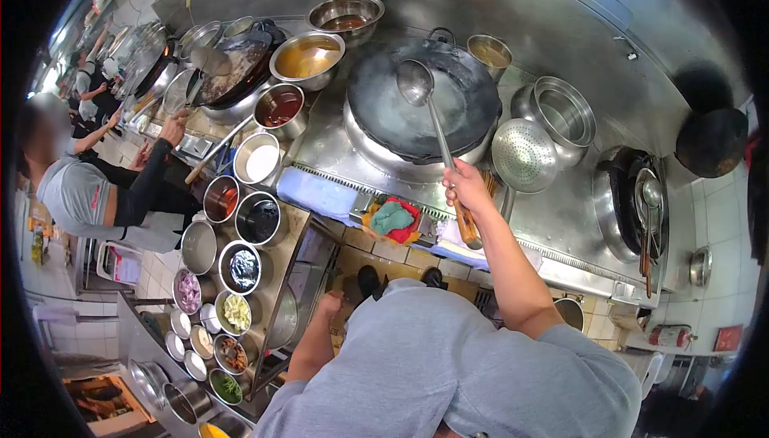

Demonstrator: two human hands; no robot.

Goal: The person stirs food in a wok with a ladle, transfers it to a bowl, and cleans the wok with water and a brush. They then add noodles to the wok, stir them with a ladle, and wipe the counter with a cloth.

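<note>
My right hand (469, 187) is closed around the handle of a long metal ladle (440, 135), whose wooden end (466, 228) points back toward me. The ladle's bowl is over the far part of a large dark wok (372, 110), and steam hazes the wok's inside. I cannot tell whether the bowl touches the wok. My left hand (330, 304) hangs low at my side, beside the steel counter, with its fingers curled in and nothing visible in them. Right of the wok, a perforated strainer (525, 155) rests near a stacked pair of steel pots (565, 111).
Left are steel bowls of yellowish liquid (308, 58) and red sauce (279, 107). Several ingredient containers line the counter (276, 278). Folded cloths (392, 219) lie on the stove's front edge. A co-worker (96, 190) stands left at another wok (240, 70). A second dark wok (613, 206) sits right.
</note>
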